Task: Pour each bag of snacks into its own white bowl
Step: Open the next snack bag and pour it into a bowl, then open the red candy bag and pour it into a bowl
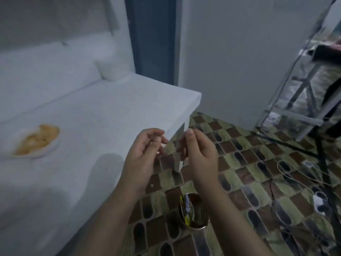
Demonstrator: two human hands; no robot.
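Observation:
A white bowl [48, 151] filled with orange snacks sits at the left of the white table [103, 115]. Both my hands hover past the table's right edge, above the floor. My left hand [145, 150] and my right hand [198, 152] face each other with loosely curled fingers, and I see nothing held in either. Below them on the floor stands a small round bin [193, 212] with a crumpled yellow and silver snack bag [188, 209] inside it. The frame is blurred.
A white roll [112, 69] stands at the table's far corner by the wall. The floor [249, 172] has brown and green tiles. Cables and a white plug [320, 199] lie at the right, beside a metal stand [302, 93].

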